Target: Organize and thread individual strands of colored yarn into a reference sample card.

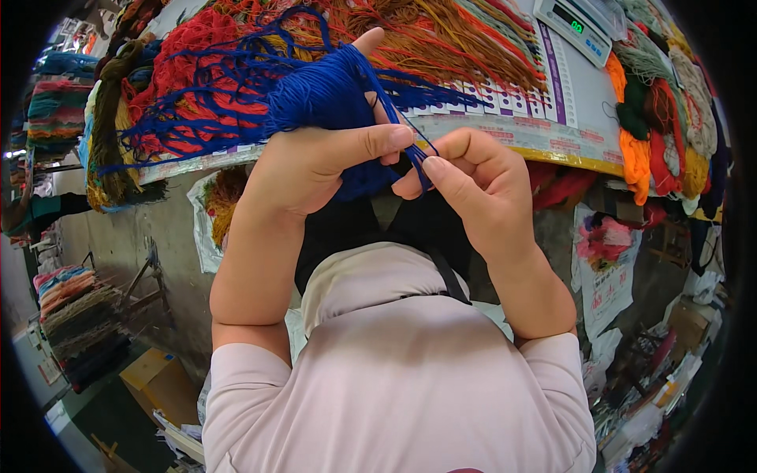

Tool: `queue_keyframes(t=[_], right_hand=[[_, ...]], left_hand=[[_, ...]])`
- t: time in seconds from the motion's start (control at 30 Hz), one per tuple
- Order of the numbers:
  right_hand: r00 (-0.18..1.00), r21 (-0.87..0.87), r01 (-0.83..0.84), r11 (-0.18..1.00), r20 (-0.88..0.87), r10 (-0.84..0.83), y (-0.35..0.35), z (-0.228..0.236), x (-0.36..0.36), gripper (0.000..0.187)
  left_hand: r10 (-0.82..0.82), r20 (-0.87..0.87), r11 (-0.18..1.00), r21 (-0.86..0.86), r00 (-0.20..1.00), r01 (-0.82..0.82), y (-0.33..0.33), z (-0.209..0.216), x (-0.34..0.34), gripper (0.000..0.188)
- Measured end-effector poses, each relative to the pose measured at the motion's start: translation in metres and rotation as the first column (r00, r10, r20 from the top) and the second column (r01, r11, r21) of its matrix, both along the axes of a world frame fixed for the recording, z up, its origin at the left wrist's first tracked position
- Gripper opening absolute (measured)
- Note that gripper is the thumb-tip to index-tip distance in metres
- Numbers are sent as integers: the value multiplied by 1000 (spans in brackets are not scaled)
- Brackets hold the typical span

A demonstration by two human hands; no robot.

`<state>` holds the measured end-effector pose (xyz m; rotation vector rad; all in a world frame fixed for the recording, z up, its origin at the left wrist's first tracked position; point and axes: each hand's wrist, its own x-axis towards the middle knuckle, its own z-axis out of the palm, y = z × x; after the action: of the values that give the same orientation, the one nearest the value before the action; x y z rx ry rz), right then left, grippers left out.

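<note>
A thick bundle of blue yarn (pixel 315 94) hangs over my left hand (pixel 339 154), which grips it with the thumb bent across and one finger pointing up beyond it. Several blue strands run from the bundle to my right hand (pixel 473 169), where the thumb and forefinger pinch them. The two hands are close together just above the table's near edge. Behind them, more blue strands trail left and right over the table. Part of the bundle hangs below my left hand, toward my lap.
Red yarn (pixel 185 59) and brown and orange yarn (pixel 441 35) cover the table (pixel 587 134), beside punched white cards (pixel 505 98). A digital scale (pixel 579 27) stands at the back right. Hanks (pixel 637 162) hang over the right edge. A cardboard box (pixel 162 382) is at the lower left.
</note>
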<state>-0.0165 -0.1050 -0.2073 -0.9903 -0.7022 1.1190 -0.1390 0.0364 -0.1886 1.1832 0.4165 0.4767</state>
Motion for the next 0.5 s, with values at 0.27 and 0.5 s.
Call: queue_keyframes(t=[0.27,0.5], right_hand=[[998,27,11,1000,-59,-9,-1,-2,-3,9],[969,27,187,982,160,-189,4,-8,-1,4]], left_hand=[[-18,4,999,-40,1000,18,2,3,-4,90],[10,30,1000,8,1000,-10,1,4,-7,89]])
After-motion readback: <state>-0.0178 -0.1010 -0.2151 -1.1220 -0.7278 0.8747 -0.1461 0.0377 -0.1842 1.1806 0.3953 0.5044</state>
